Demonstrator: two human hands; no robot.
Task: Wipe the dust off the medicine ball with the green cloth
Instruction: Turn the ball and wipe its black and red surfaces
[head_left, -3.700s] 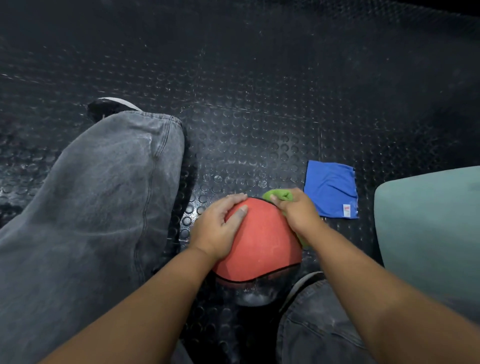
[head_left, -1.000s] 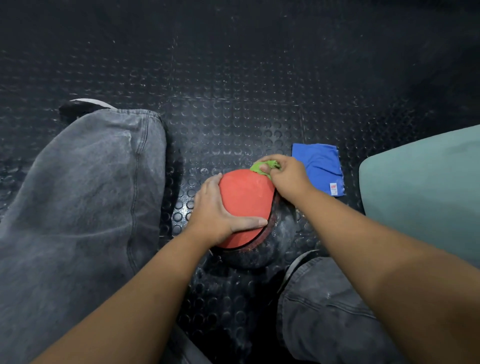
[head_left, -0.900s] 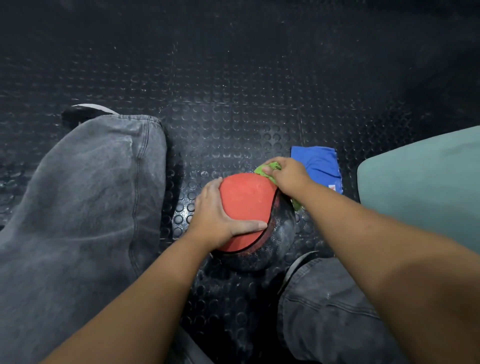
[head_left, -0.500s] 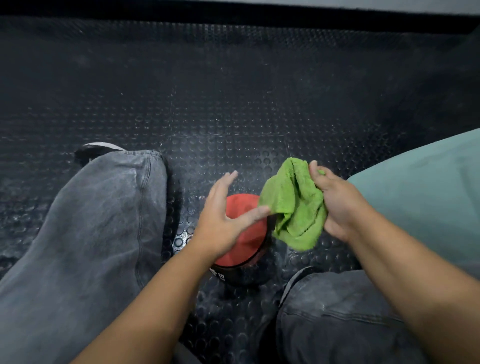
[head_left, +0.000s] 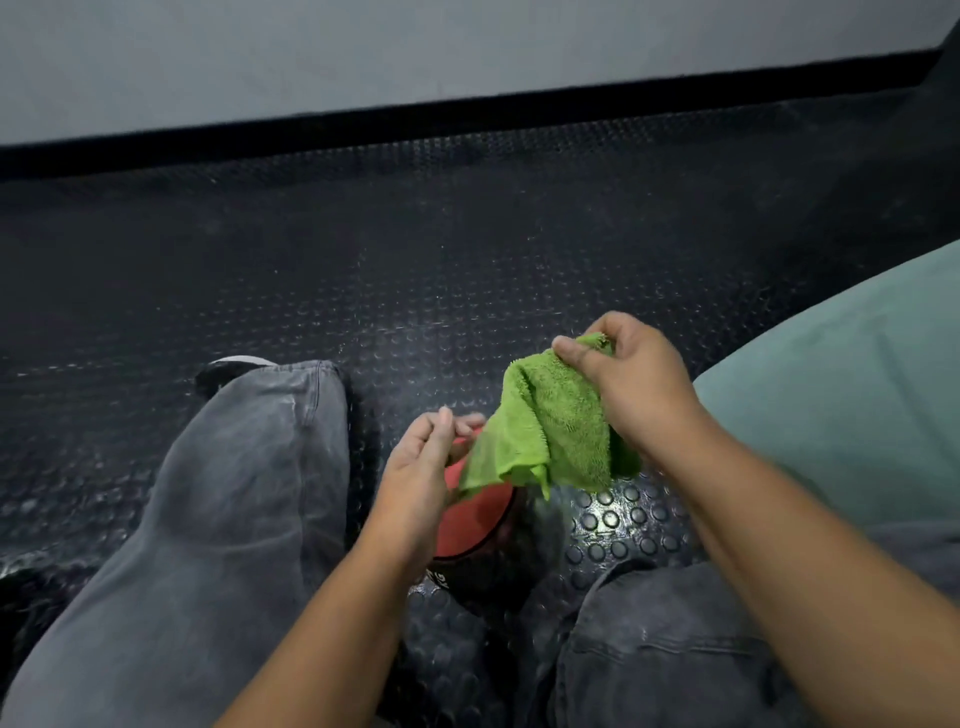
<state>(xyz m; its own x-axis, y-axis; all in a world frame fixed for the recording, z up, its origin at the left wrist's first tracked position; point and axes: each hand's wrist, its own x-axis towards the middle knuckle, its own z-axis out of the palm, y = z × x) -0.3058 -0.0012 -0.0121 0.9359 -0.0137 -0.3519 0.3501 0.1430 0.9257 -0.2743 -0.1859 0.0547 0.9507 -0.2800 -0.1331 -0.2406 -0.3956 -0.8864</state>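
The medicine ball (head_left: 470, 525), red on top with a black lower part, rests on the studded floor between my legs. The green cloth (head_left: 545, 436) hangs in the air above the ball's right side. My right hand (head_left: 631, 384) pinches the cloth's top edge and holds it up. My left hand (head_left: 423, 473) hovers over the ball's left side with its fingers loosely curled beside the cloth's lower corner; whether it touches the cloth is unclear. Hand and cloth hide part of the ball.
My legs in grey jeans (head_left: 218, 519) flank the ball, with a dark shoe (head_left: 228, 366) at the left. A teal cushion (head_left: 852, 395) lies at the right. Black studded rubber floor (head_left: 415, 270) runs to a pale wall (head_left: 415, 47) at the back.
Both hands came off the ball. My right hand lifted the green cloth higher and it now hangs open. The view tilted up, and the blue cloth is out of sight.
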